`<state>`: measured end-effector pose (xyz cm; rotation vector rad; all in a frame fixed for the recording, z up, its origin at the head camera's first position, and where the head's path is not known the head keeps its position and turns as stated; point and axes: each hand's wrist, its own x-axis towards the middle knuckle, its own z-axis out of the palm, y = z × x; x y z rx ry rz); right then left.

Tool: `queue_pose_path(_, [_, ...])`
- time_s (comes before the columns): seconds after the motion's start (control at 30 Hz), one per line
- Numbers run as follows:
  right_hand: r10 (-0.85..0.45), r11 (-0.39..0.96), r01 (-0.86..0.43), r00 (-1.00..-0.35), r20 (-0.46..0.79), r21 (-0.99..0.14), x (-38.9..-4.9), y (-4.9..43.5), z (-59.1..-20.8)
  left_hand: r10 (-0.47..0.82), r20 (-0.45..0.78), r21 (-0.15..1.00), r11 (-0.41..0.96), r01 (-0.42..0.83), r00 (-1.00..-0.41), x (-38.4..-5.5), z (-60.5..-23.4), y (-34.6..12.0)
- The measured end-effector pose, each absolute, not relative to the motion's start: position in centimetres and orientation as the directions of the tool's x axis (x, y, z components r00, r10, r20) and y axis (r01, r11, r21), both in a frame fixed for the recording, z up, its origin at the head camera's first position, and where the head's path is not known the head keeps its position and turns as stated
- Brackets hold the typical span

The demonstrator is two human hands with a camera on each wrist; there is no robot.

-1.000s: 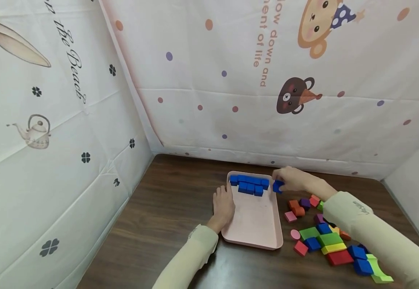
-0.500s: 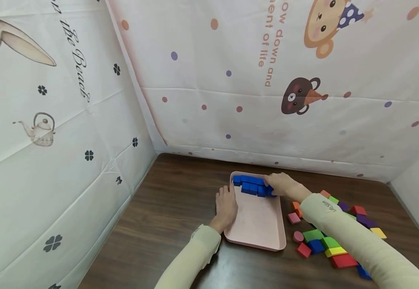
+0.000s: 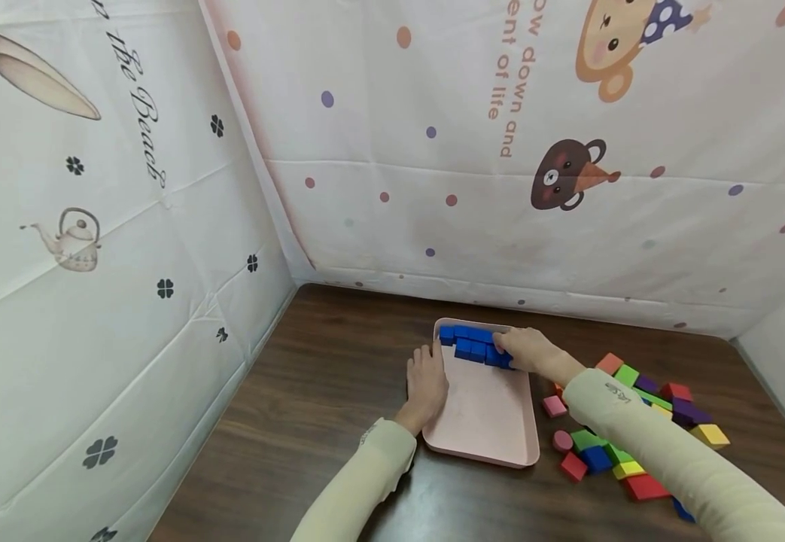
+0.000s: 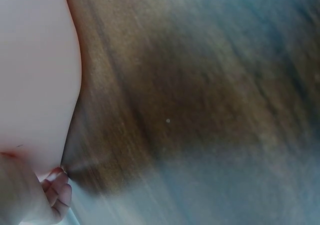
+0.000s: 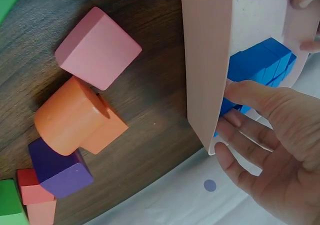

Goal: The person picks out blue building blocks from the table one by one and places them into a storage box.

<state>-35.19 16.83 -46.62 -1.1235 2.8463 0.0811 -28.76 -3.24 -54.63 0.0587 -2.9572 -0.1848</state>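
A shallow pink tray (image 3: 480,421) lies on the wooden table. Blue blocks (image 3: 470,349) stand in rows along its far end. My right hand (image 3: 530,350) reaches over the tray's right wall at the far corner. Its thumb and fingers pinch a blue block (image 5: 226,106) there, mostly covered by the hand in the head view. My left hand (image 3: 426,384) holds the tray's left wall, with the thumb at the rim and the other fingers outside. The left wrist view shows its curled fingers (image 4: 61,197) against the tray's outer side.
Right of the tray lie loose blocks: a pink block (image 5: 99,49), an orange rounded block (image 5: 70,116), a purple block (image 5: 61,167), a red block (image 3: 574,467) and several others. My right sleeve (image 3: 663,444) covers part of them. A printed cloth (image 3: 392,226) hangs behind the table.
My right hand has moved left from outside the tray, carrying a blue block into its far right corner. The left hand stays at the tray's left wall. The view has shifted slightly.
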Motion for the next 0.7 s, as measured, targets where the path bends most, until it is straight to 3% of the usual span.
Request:
queue_pose_path(0.23, [-0.639,0.768,-0.640,-0.768,-0.049,0.011,-34.6,18.6,-46.1,-0.027,0.188,0.153,0.988,0.002,-0.982,-28.6,-54.9,-2.7])
queue_pose_path(0.43, [-0.596,0.802,-0.596,-0.803,0.007,-0.046,-33.6,21.5,-43.3,-0.032,0.204,0.210,0.978,0.012,-0.978,-29.2,-54.7,-3.3])
queue_pose_path(0.7, [-0.544,0.836,-0.530,-0.835,-0.088,-0.142,-29.2,27.5,-41.2,-0.032,0.194,0.245,0.969,0.017,-0.980,-29.4,-54.5,-3.4])
